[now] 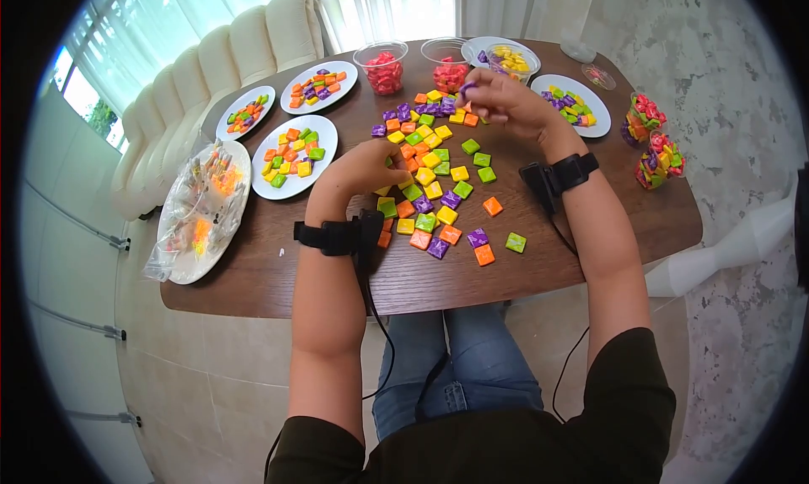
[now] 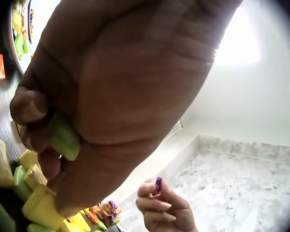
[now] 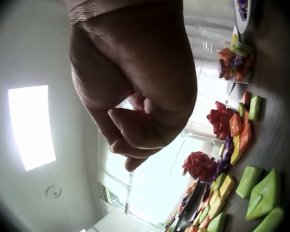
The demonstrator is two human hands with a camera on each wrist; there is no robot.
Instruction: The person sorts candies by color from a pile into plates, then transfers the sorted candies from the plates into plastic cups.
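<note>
Wrapped square candies in green, yellow, orange and purple (image 1: 424, 176) lie spread over the middle of the wooden table (image 1: 337, 278). My left hand (image 1: 362, 168) is low at the left side of this spread. Its curled fingers hold a green candy (image 2: 64, 137) against the palm, and its fingertips are down by a yellow candy (image 2: 42, 207). Raised over the far right part of the spread, my right hand (image 1: 510, 105) pinches a purple candy (image 2: 158, 184) between thumb and fingers. In the right wrist view the back of that hand hides the purple candy.
White plates of sorted candies (image 1: 295, 187) stand at the left, another plate (image 1: 602, 117) at the right. Clear tubs of red candies (image 1: 384, 78) line the far edge. Filled cups (image 1: 660, 165) stand at the right edge. An oval platter (image 1: 187, 269) bears a plastic-wrapped bundle.
</note>
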